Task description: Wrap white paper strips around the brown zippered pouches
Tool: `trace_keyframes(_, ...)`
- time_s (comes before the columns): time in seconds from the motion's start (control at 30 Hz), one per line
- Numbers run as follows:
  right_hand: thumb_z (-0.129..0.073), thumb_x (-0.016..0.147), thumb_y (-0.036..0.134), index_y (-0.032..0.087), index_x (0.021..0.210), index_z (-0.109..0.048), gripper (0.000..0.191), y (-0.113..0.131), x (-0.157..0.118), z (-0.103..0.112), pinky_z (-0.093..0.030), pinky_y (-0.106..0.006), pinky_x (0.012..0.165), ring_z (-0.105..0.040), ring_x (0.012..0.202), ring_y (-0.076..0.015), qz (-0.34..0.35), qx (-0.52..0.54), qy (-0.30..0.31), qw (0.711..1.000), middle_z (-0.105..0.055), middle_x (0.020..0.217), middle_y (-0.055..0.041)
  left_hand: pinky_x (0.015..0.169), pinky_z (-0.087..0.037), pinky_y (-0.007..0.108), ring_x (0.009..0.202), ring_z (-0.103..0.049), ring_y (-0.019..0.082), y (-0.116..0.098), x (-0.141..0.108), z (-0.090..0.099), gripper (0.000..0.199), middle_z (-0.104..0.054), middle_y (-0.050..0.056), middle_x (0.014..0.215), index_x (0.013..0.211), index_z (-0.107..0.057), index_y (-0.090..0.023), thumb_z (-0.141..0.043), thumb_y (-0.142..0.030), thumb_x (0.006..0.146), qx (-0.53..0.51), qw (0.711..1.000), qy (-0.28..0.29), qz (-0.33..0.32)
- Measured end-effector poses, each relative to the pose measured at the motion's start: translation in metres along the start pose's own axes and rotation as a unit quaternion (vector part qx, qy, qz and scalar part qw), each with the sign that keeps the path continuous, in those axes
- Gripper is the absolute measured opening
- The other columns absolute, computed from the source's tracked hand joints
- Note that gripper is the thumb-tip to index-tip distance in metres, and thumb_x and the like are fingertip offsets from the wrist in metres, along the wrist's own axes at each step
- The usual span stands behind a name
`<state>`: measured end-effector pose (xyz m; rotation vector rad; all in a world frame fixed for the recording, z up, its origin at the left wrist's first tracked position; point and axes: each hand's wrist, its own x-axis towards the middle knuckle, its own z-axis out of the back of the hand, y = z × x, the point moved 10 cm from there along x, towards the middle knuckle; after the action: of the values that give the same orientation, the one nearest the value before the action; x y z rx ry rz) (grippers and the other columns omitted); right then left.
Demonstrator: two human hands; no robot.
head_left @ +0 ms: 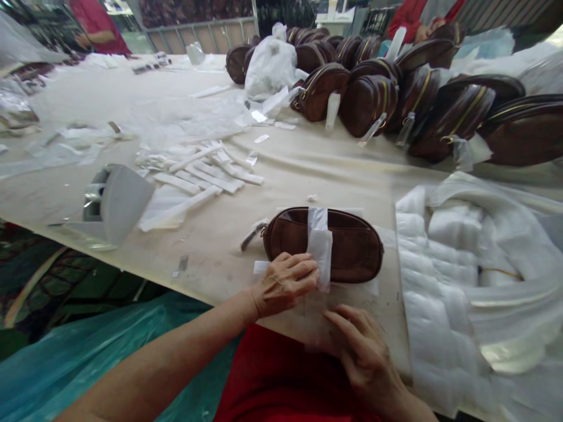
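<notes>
A small dark brown oval bag [356,252] lies flat near the front edge of the table. A white strip of thin wrapping material [319,246] crosses its middle from top to bottom. My left hand [288,284] is closed at the bag's lower edge, its fingertips on the strip; the thumb is hidden. My right hand [363,346] is below the bag at the table edge, fingers stretched out and apart, beside a translucent sheet end [317,322]. Past the bag's left end sticks out a wrapped zipper pull [253,235].
White strips [211,173] lie in a pile behind a grey tape dispenser [118,202]. To the right is a heap of white padded wrapping [440,293]. Several brown bags [369,102] and a crumpled plastic bag [270,67] stand farther back. Two people in red are across the table.
</notes>
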<state>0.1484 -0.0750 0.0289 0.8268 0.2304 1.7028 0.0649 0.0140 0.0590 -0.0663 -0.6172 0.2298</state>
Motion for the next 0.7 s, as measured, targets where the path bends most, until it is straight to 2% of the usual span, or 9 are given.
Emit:
trace_keyframes(0.17, -0.045, 0.067, 0.002, 0.024, 0.109, -0.063, 0.051, -0.009, -0.004, -0.016, -0.049, -0.036, 0.077, -0.058, 0.097, -0.0216, -0.068, -0.007, 0.009, 0.998, -0.061, 0.107, -0.0079, 0.077, -0.040, 0.031, 0.105, -0.057, 0.020, 0.001, -0.003, -0.001, 0.019, -0.065, 0.005, 0.101, 0.102, -0.058, -0.016, -0.044, -0.013, 0.090, 0.006, 1.000, -0.018, 0.019)
trace_keyframes(0.27, -0.045, 0.070, 0.003, 0.025, 0.100, -0.067, 0.044, -0.008, 0.000, -0.011, -0.049, -0.032, 0.072, -0.059, 0.090, -0.0190, -0.068, -0.012, -0.023, 0.997, -0.061, 0.100, -0.0064, 0.077, -0.040, 0.031, 0.106, -0.057, 0.020, 0.000, -0.004, -0.002, 0.021, -0.065, 0.006, 0.101, 0.104, -0.059, -0.017, -0.044, -0.014, 0.090, 0.019, 1.000, -0.015, 0.017)
trace_keyframes(0.37, -0.045, 0.079, 0.005, 0.023, 0.089, -0.068, 0.030, 0.004, 0.006, -0.002, -0.048, -0.029, 0.070, -0.059, 0.085, -0.0173, -0.021, -0.022, -0.066, 0.997, -0.063, 0.092, -0.0058, 0.078, -0.041, 0.032, 0.106, -0.057, 0.021, -0.003, -0.004, -0.001, 0.020, -0.064, 0.007, 0.101, 0.104, -0.060, -0.016, -0.045, -0.014, 0.090, 0.036, 0.999, -0.016, 0.012)
trace_keyframes(0.5, -0.044, 0.085, 0.004, 0.015, 0.092, -0.066, 0.026, 0.036, 0.010, 0.001, -0.046, -0.032, 0.075, -0.058, 0.084, -0.0191, 0.110, -0.037, -0.083, 0.990, -0.068, 0.083, -0.0062, 0.076, -0.043, 0.033, 0.103, -0.058, 0.022, -0.006, -0.002, 0.003, 0.019, -0.065, 0.009, 0.100, 0.101, -0.060, -0.013, -0.044, -0.013, 0.090, 0.047, 0.998, -0.029, 0.003)
trace_keyframes(0.7, -0.037, 0.087, 0.002, 0.009, 0.090, -0.063, 0.027, 0.061, 0.015, 0.007, -0.046, -0.030, 0.072, -0.056, 0.075, -0.0184, 0.169, -0.003, -0.032, 0.985, -0.066, 0.075, -0.0081, 0.075, -0.044, 0.033, 0.102, -0.058, 0.023, -0.010, -0.001, 0.006, 0.020, -0.066, 0.009, 0.099, 0.100, -0.060, -0.012, -0.041, -0.015, 0.094, 0.055, 0.997, -0.050, -0.008)
